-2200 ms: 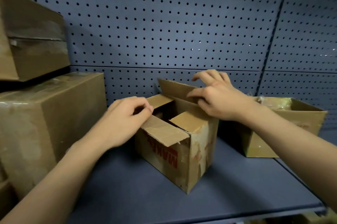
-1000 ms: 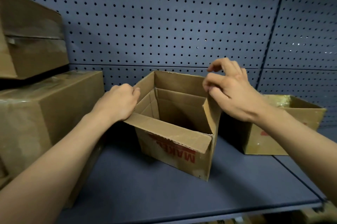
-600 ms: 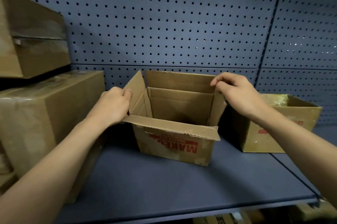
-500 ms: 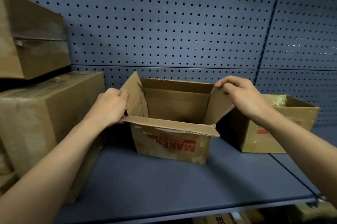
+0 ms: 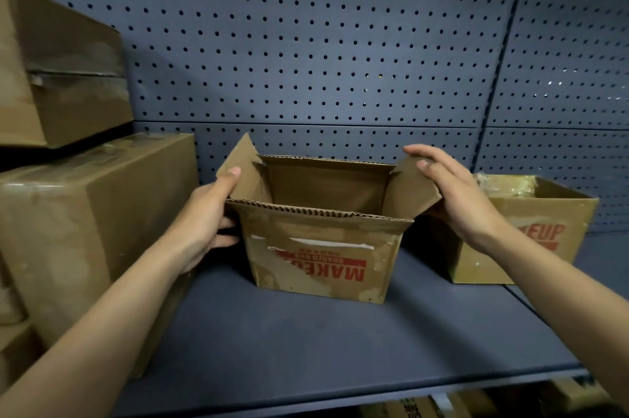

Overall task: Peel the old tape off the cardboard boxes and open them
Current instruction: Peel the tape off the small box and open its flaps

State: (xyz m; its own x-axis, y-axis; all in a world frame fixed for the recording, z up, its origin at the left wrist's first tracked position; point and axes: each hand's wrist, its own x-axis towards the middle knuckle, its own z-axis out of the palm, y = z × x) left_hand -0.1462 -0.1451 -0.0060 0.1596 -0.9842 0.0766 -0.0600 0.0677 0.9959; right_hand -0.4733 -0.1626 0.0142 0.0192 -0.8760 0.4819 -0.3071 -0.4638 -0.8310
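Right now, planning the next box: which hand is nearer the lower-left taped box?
Left. The left hand grips the open box's left side, beside the taped box; the right hand holds the right flap.

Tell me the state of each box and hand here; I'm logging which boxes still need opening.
middle cardboard box: open, upright, flaps spread, white scraps on front.
right cardboard box: open top, crumpled clear film at back rim.
lower left cardboard box: closed, taped.
upper left cardboard box: closed, taped over seam.
left hand: holds middle box's left flap and side.
right hand: pinches its right flap, bent outward.
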